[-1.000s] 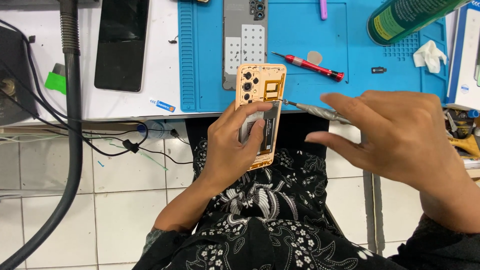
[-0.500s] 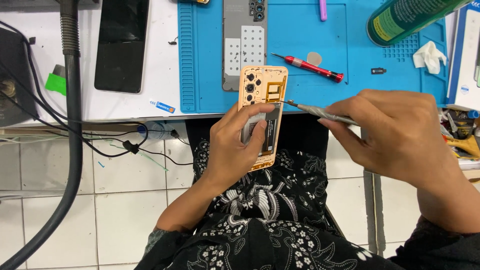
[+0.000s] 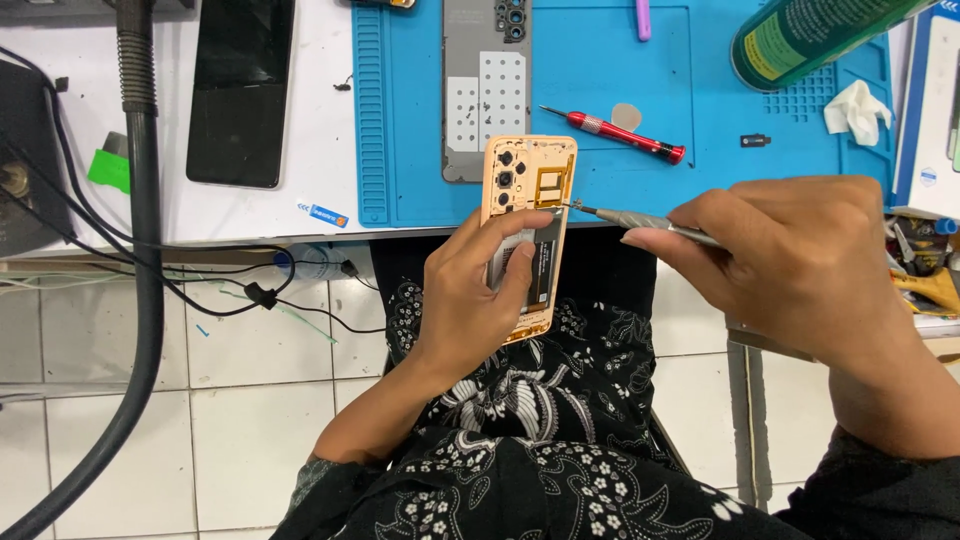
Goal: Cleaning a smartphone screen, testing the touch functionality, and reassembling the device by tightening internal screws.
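Left hand point(image 3: 470, 290): fingers clamped around phone point(image 3: 527, 230), thumb across its open back.
Phone: orange frame, back cover off, held over lap at mat edge.
Right hand point(image 3: 800, 260): fingers pinched together on screwdriver point(image 3: 640, 220), tip touching phone's upper right.
Mat point(image 3: 700, 90): blue, carrying grey cover point(image 3: 485, 95), red screwdriver point(image 3: 615, 133), green can point(image 3: 810, 35).

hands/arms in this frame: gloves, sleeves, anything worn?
Both hands are bare: no gloves, and no rings or watch that can be seen. The left hand has a bare forearm up to a dark sleeve with a white floral print near the elbow. The right hand has a bare wrist; a plain dark sleeve starts at the frame's lower right edge.
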